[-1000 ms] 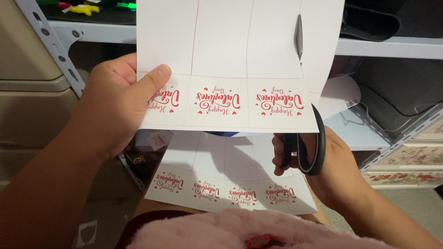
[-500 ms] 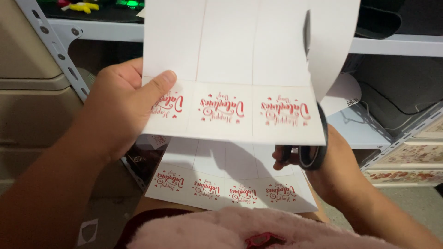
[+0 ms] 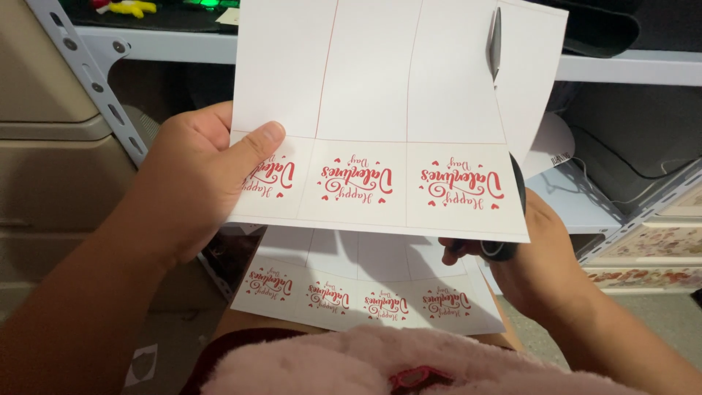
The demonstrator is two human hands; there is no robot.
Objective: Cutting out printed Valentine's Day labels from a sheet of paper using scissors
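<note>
While our left hand (image 3: 194, 183) is pinching the sheet (image 3: 380, 110), our right hand (image 3: 537, 260) is gripping scissors (image 3: 495, 44) cutting it.

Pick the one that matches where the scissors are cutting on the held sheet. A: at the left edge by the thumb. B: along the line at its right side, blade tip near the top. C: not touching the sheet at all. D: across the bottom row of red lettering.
B: the scissors blade shows through the held sheet along its right-hand line, the strip beyond it curling away; the right hand works the handles below, and the left hand pinches the left edge.
</note>
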